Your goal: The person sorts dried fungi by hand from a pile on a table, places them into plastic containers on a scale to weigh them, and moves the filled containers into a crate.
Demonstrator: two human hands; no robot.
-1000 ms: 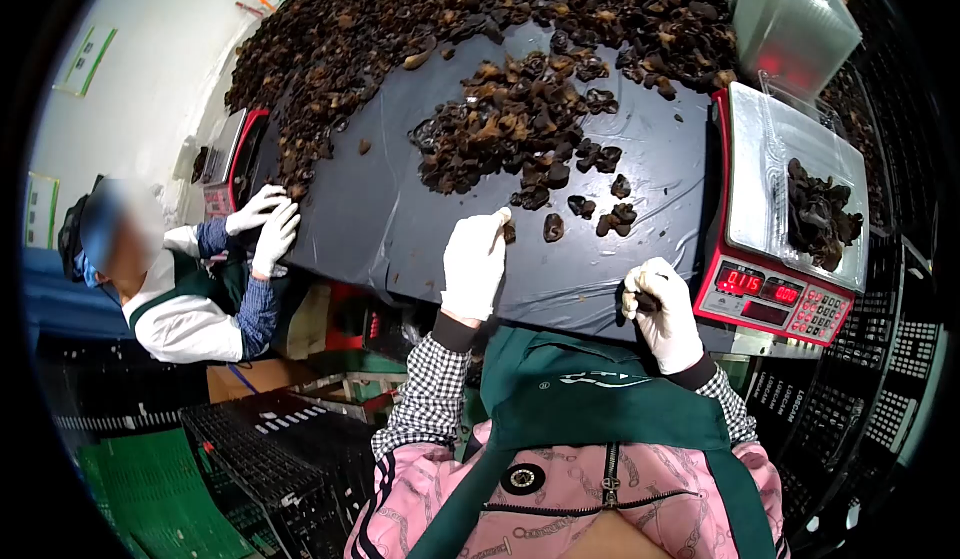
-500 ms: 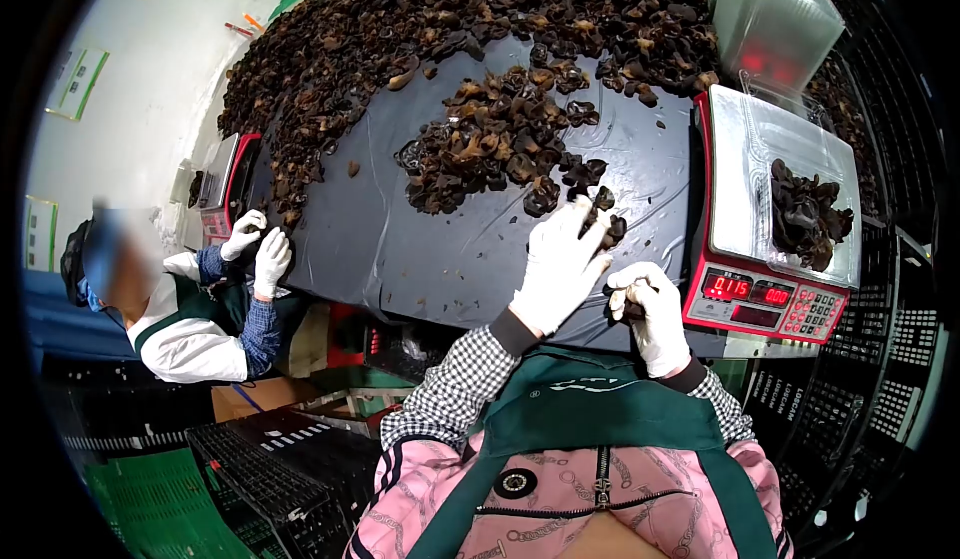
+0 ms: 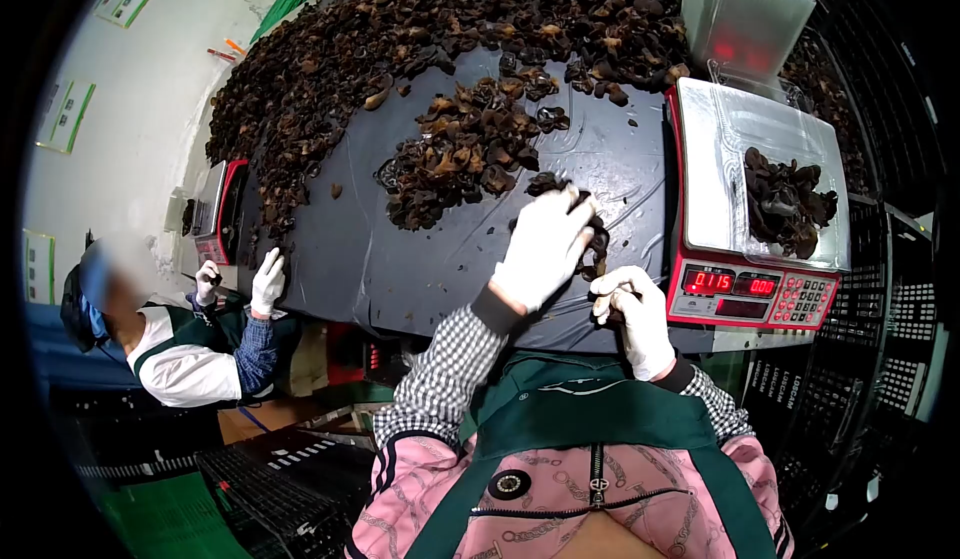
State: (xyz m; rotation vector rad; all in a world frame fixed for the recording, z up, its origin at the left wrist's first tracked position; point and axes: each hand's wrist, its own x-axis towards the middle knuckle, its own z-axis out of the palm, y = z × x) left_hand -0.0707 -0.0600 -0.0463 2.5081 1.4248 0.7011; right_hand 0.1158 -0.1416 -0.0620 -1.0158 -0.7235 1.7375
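My left hand, in a white glove, reaches over a few dark wood ear mushroom pieces on the black-covered table. Its fingers are stretched out and touch the pieces, partly hiding them. Close to the table's front edge, my right hand, also gloved, has its fingers curled and pinched together. A small dark bit shows at its fingertips, too hidden to name. Beyond my left hand lies a small heap of wood ear mushrooms. To the right, a red scale carries a clear plastic tray with more mushrooms.
A large mushroom pile covers the table's far side. Stacked clear trays stand behind the scale. At the left, a co-worker with gloved hands sits near another red scale. Black crates stand at the right.
The view has shifted slightly. My left hand has moved a little farther forward over the loose pieces. My right hand stays pinched. The co-worker's hands have moved apart.
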